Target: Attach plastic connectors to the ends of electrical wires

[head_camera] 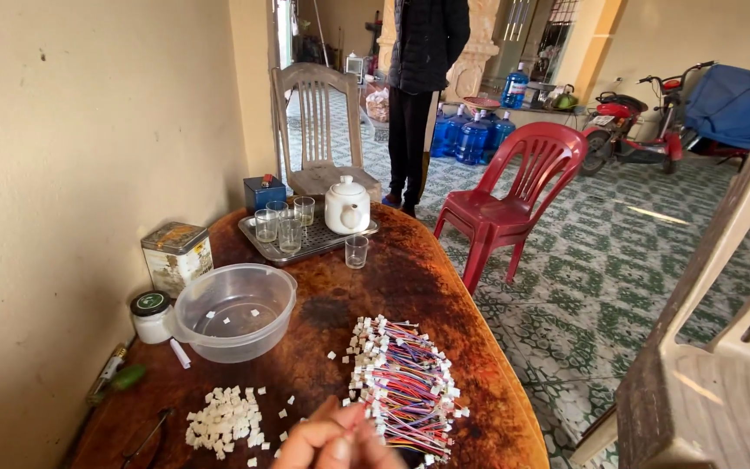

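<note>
Wooden table (410,278): wire bundle (405,382) lengthwise beside hand (336,443).

The worktop (410,278) is dark wood, worn and blotchy with a dull sheen. Centre left sits a clear plastic bowl (234,311), smooth and a bit cloudy. The tray (305,247) above it looks like matt grey metal, holding clear glasses (281,224) and a glossy white ceramic teapot (346,206). Lower middle, a bundle of wires (403,382) in shiny coloured plastic insulation, plus matt white plastic connectors (223,421). The tin (176,254) at left is printed metal. The red chair (514,195) is glossy plastic.
</note>
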